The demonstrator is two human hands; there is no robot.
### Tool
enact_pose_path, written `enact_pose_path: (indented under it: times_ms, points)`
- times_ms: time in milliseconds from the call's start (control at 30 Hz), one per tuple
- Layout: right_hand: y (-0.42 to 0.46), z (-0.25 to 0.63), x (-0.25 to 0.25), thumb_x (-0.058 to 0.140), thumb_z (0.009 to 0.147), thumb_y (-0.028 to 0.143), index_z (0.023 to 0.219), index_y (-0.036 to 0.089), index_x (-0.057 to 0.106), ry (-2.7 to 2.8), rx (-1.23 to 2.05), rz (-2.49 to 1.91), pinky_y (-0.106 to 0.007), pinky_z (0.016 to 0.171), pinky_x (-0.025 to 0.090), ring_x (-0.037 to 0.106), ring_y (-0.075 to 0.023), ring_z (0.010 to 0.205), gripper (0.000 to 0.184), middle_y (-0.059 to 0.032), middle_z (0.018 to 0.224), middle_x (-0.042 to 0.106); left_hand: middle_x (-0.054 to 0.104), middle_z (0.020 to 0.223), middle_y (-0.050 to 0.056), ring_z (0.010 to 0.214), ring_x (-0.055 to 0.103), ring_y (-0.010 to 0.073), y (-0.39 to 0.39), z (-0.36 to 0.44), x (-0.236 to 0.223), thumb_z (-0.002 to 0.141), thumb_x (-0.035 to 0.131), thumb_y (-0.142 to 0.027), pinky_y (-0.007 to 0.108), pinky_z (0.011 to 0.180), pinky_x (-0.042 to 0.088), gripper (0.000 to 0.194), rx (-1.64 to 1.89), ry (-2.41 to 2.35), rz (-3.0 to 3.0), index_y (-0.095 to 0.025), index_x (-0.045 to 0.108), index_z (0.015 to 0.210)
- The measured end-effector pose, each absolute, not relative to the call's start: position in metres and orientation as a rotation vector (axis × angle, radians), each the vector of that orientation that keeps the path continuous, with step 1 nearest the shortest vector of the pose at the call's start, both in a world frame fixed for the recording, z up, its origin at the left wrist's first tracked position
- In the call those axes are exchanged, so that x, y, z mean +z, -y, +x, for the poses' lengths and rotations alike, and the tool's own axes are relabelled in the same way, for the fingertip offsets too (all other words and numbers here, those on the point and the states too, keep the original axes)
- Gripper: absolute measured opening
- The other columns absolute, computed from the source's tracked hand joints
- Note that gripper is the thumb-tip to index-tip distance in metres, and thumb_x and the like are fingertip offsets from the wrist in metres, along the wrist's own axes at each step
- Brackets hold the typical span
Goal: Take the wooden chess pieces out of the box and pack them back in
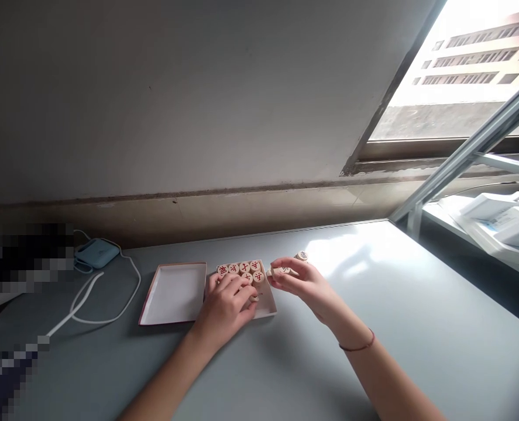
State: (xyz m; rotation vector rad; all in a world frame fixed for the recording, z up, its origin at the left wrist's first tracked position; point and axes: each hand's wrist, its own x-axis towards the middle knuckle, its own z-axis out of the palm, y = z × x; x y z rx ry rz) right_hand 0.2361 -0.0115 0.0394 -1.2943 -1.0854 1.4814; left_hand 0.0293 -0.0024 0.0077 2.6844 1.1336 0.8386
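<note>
Round wooden Chinese chess pieces with red characters (258, 277) stand in rows inside a shallow white box (268, 305). Over the box's near left part lies my left hand (224, 301), fingers curled; a piece (254, 298) shows between its thumb and forefinger. My right hand (303, 286) is just past the box's right side, its fingertips closed around the pale edge of a piece (269, 273). Behind those fingers a dark-marked piece (284, 270) is partly hidden, and another dark-marked piece (302, 255) lies farther back on the table. My left hand covers some pieces in the box.
An open box lid (175, 292) with a white inside lies left of the pieces. Farther left are a blue case (96, 254) and a looped white cable (105, 321) on the grey table (417, 327). A wall runs behind; a shelf with white boxes (491, 213) stands at right.
</note>
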Motion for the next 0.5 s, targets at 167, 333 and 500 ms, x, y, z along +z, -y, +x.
enact_pose_path:
  times_ms: [167, 333, 500]
  points:
    - [0.016, 0.233, 0.037, 0.065, 0.078, 0.039, 0.095, 0.019, 0.063, 1.388, 1.39, -1.329, -0.032, 0.077, 0.055, 0.065, -0.0189, 0.089, 0.026, -0.0056, 0.092, 0.067, 0.068, 0.091, 0.001, 0.095, 0.055, 0.0205, 0.0, 0.025, 0.011, 0.085, 0.057, -0.022, 0.04, 0.085, 0.031, 0.009, 0.77, -1.148, 2.819, -0.023, 0.066, 0.082]
    - [0.019, 0.228, 0.031, 0.056, 0.083, 0.027, 0.097, 0.022, 0.062, 1.648, 1.189, -1.366, -0.026, 0.069, 0.055, 0.064, -0.0152, 0.086, 0.016, -0.005, 0.103, 0.063, 0.066, 0.099, 0.002, 0.097, 0.052, 0.0204, 0.0, 0.023, 0.014, 0.088, 0.054, -0.023, 0.037, 0.082, 0.033, 0.018, 0.738, -1.106, 2.876, -0.023, 0.068, 0.077]
    - [0.024, 0.222, 0.027, 0.056, 0.084, 0.021, 0.095, 0.024, 0.061, 1.898, 0.819, -1.409, -0.025, 0.06, 0.049, 0.058, -0.0133, 0.071, 0.012, -0.0016, 0.087, 0.063, 0.064, 0.106, 0.005, 0.102, 0.05, 0.0233, 0.0, 0.019, 0.013, 0.09, 0.052, -0.027, 0.039, 0.085, 0.035, 0.019, 0.698, -1.189, 2.864, -0.026, 0.07, 0.094]
